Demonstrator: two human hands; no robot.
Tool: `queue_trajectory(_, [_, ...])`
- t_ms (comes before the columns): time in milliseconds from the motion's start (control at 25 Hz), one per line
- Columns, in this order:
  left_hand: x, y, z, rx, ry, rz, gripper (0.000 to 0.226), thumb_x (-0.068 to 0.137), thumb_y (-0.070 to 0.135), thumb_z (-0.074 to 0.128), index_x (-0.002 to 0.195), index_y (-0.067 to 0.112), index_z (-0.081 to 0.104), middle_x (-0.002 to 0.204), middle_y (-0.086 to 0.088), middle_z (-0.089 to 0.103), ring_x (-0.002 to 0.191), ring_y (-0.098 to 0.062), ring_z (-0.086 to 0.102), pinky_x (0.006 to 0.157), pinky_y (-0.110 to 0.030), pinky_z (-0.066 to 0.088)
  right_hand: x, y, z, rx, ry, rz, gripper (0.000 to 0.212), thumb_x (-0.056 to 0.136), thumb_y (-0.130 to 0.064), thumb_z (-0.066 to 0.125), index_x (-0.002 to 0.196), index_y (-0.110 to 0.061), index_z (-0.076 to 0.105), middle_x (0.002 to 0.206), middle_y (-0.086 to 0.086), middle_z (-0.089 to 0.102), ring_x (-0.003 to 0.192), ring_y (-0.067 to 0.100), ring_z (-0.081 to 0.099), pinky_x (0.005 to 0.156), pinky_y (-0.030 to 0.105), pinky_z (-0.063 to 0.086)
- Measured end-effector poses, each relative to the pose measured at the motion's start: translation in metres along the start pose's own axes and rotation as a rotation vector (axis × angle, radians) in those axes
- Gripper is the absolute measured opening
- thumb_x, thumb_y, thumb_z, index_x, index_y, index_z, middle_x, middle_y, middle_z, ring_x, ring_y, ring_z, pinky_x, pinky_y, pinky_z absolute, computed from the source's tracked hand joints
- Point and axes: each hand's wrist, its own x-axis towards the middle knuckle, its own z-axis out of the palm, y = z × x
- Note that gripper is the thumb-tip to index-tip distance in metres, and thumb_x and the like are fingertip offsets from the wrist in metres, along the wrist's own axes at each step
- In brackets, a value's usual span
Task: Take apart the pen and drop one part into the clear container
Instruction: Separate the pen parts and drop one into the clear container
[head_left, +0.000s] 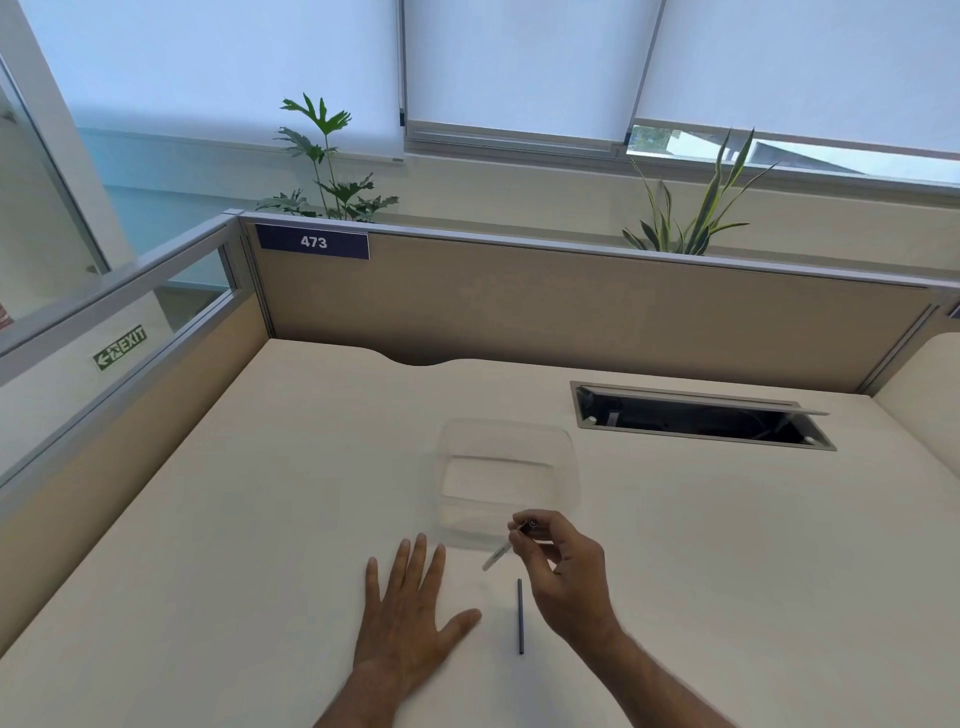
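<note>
Pinched between thumb and fingertips of the right hand (558, 566), the pale pen barrel (497, 555) hangs tilted, its dark end up by the fingers and its lighter end slanting down toward the desk (727, 545). It is held just at the near edge of the clear container (506, 480), probably so the piece can be carried over the rim and let fall with a small forward move. The left hand (410, 618) lies flat and spread on the desk, fingers apart and gripping nothing, just short of the container's near-left corner; it looks like a steadying rest more than a working hold. A thin dark refill (520, 616) lies alone on the desk between the two hands, running roughly toward the person, so the pen appears already separated (whether a cap or spring has also come off cannot be told). The container sits open and seems empty, though its transparency makes that hard to confirm. Judging by this, the drop itself is the step not yet done.
</note>
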Motion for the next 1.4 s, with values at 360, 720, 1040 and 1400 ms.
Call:
queue_trajectory(360, [0.0013, -0.0004, 0.0005, 0.044, -0.064, -0.013, 0.092, 0.083, 0.082, 0.019, 0.147, 0.019, 0.038, 0.157, -0.008, 0.03, 0.145, -0.029, 0.026, 0.111, -0.054, -0.002, -0.0036, 0.0016, 0.007, -0.062, -0.103, -0.047, 0.019, 0.086, -0.009, 0.071, 0.094, -0.027, 0.071, 0.092, -0.02, 0.075, 0.082, 0.002, 0.073, 0.075, 0.01, 0.053])
queue_trajectory(720, [0.0022, -0.0012, 0.0029, 0.039, -0.032, -0.007, 0.094, 0.081, 0.083, 0.014, 0.15, 0.021, 0.028, 0.16, -0.006, 0.019, 0.148, -0.029, 0.014, 0.112, -0.055, -0.006, -0.004, -0.0014, 0.005, -0.073, -0.047, -0.078, 0.014, 0.088, -0.01, 0.068, 0.096, -0.021, 0.069, 0.09, -0.017, 0.074, 0.085, 0.003, 0.072, 0.074, 0.011, 0.055])
queue_trajectory(1040, [0.0023, -0.0021, 0.0044, 0.04, -0.039, -0.017, 0.093, 0.083, 0.083, 0.018, 0.15, 0.02, 0.03, 0.16, -0.007, 0.021, 0.147, -0.029, 0.016, 0.112, -0.055, -0.005, -0.0109, 0.0036, 0.0061, -0.216, -0.18, -0.06, 0.014, 0.09, -0.014, 0.068, 0.098, -0.026, 0.067, 0.085, -0.013, 0.076, 0.081, 0.001, 0.072, 0.072, 0.026, 0.058])
queue_trajectory(1400, [0.003, -0.0025, 0.0073, 0.007, -0.077, -0.021, 0.089, 0.084, 0.081, 0.023, 0.14, 0.017, 0.049, 0.15, -0.01, 0.043, 0.138, -0.029, 0.04, 0.11, -0.057, 0.008, -0.0092, -0.0018, 0.0004, -0.146, -0.044, -0.08, 0.011, 0.088, -0.02, 0.064, 0.097, -0.023, 0.067, 0.086, -0.019, 0.073, 0.083, 0.001, 0.071, 0.071, 0.023, 0.06])
